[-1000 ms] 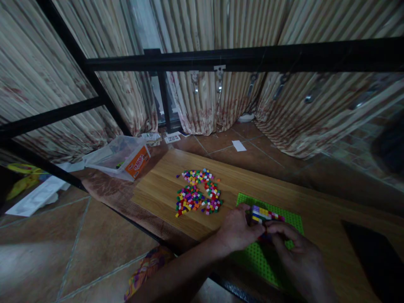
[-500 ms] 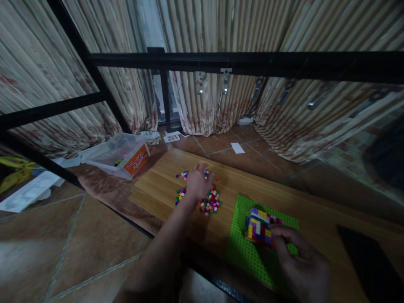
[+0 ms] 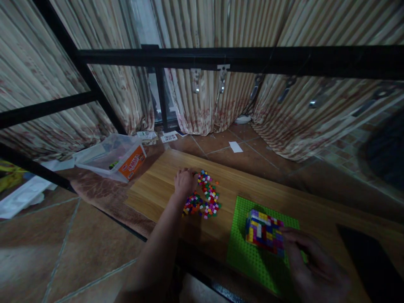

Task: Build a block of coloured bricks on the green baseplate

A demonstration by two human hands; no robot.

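Note:
A pile of small coloured bricks lies on the wooden board. My left hand rests fingers-down on the pile's left part; whether it grips a brick is hidden. A green studded baseplate sits to the right on the board. On it stands a multicoloured brick block. My right hand touches the block's right side and steadies it.
A clear plastic box with an orange label lies on the floor at the left. Black metal bars cross the view in front of striped curtains. A dark flat object lies at the board's right end. Papers lie on the tiled floor.
My left hand left the brick block, reached left to the loose brick pile and now rests on its left part. My right hand stayed at the block.

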